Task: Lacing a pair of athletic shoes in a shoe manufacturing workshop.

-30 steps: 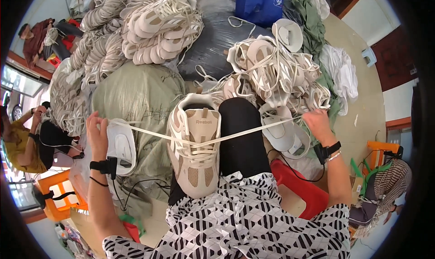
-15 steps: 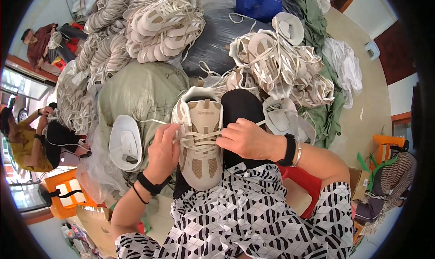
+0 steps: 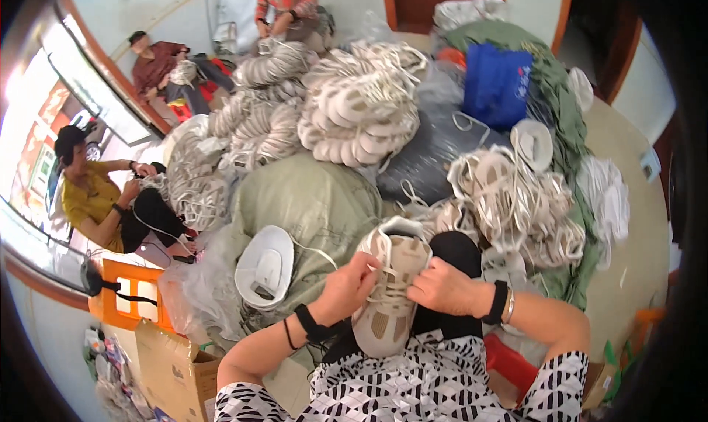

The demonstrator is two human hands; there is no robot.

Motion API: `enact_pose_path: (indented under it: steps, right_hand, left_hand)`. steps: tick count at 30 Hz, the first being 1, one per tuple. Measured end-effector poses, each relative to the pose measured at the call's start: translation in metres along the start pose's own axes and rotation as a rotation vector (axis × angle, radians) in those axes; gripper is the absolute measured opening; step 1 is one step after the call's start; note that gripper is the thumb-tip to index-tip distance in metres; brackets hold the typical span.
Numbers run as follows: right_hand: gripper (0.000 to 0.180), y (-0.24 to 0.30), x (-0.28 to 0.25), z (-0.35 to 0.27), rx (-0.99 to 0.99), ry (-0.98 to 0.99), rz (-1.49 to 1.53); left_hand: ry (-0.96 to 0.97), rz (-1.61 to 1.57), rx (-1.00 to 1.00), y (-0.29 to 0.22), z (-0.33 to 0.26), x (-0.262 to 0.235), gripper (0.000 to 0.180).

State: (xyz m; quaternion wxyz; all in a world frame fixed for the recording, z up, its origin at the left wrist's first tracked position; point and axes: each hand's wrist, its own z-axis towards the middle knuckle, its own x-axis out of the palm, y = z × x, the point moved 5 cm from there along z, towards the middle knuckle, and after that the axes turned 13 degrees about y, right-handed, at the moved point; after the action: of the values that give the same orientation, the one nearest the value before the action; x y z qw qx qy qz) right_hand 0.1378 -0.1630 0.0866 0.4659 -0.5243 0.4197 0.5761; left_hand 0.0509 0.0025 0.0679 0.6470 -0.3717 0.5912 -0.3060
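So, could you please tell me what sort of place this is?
Probably a small indoor workroom for shoes: a big heap of pale shoes lies ahead, a beige shoe is between the left hand and right hand, and a co-worker in a yellow top sits beside another pile.

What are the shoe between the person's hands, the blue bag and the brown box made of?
The shoe looks like matte leather or synthetic; darker, grainy patches near the toe suggest mesh. The blue bag seems cloth or thin plastic, fairly dull; its creases fit either. The brown box is probably dull cardboard, given its colour and flat, folded sides.
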Motion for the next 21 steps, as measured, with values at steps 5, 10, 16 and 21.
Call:
enact_pose_path:
  steps: [5,10,16,21]
  right_hand:
    - [0.009,-0.003,-0.001,0.007,-0.061,0.057,-0.041]
    - [0.009,-0.005,-0.002,0.008,-0.101,0.066,-0.031]
    - [0.007,0.0,0.012,0.001,-0.146,0.051,-0.047]
    - [0.009,0.003,0.018,0.001,-0.139,0.155,0.078]
  left_hand:
    - [0.173,-0.051,-0.158,0.008,0.009,0.0,0.015]
    - [0.162,-0.027,-0.116,0.016,0.011,0.001,0.024]
    - [0.154,0.056,-0.108,0.02,0.013,0.008,0.023]
    - [0.252,-0.032,-0.124,0.026,0.014,0.015,0.022]
